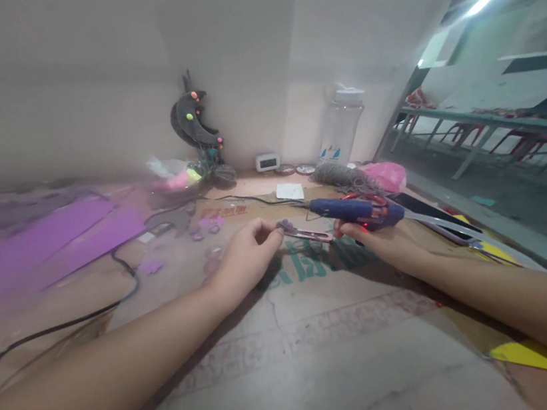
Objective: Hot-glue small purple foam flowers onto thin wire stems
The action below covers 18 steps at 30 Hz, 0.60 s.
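My left hand [249,252] pinches one end of a slim pinkish hair clip [310,234], where a small dark purple piece [286,225] sits by the fingertips. The clip's far end reaches the fingertips of my right hand [383,234]; whether they touch it is hard to tell. In that same right hand lies a blue hot glue gun [342,209], its nozzle pointing left above the clip and a red light glowing on its body. The fingers around its handle are partly hidden.
Purple sheets [76,238] and a black cord [67,321] lie left. Behind stand a moon-shaped decoration [192,121], a small digital clock [268,162] and a clear bottle [341,129]. Grey yarn [334,173], a pink bag [385,177] and scissors [437,220] are right.
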### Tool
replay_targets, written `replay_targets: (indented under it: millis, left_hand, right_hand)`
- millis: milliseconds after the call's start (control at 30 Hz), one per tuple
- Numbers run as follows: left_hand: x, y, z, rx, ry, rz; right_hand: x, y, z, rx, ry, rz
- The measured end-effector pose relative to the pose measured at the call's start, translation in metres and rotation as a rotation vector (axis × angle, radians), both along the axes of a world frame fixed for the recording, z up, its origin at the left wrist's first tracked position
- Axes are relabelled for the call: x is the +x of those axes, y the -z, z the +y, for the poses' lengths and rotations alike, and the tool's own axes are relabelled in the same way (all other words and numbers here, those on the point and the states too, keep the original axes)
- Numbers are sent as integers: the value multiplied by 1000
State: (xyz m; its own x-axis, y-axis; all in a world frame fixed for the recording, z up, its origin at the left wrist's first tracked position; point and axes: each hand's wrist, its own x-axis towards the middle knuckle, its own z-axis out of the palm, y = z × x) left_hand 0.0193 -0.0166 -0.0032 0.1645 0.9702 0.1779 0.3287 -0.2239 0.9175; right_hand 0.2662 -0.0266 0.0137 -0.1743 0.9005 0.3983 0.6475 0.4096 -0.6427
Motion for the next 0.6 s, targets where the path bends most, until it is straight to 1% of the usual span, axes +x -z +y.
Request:
replay_targets:
  millis: [67,133,267,400,500,600]
  left_hand:
    - [0,-1,0,12,-2,7]
    - [-1,0,1,31,-8,16]
    - [-1,2,3,28,-16,27]
    - [-1,2,3,11,4,19]
    - [-1,1,1,24,5,18]
    - [-1,0,0,43,3,24]
  right_hand:
    - [-1,4,-2,-15,-70,27]
    - [-3,7,-3,-34,-108,26]
    - [-9,5,-5,-55,-68,-6]
    - [-13,2,-8,-76,-107,37]
    - [-11,5,-5,-61,-118,29]
    - [-9,10,-2,-21,-61,-30]
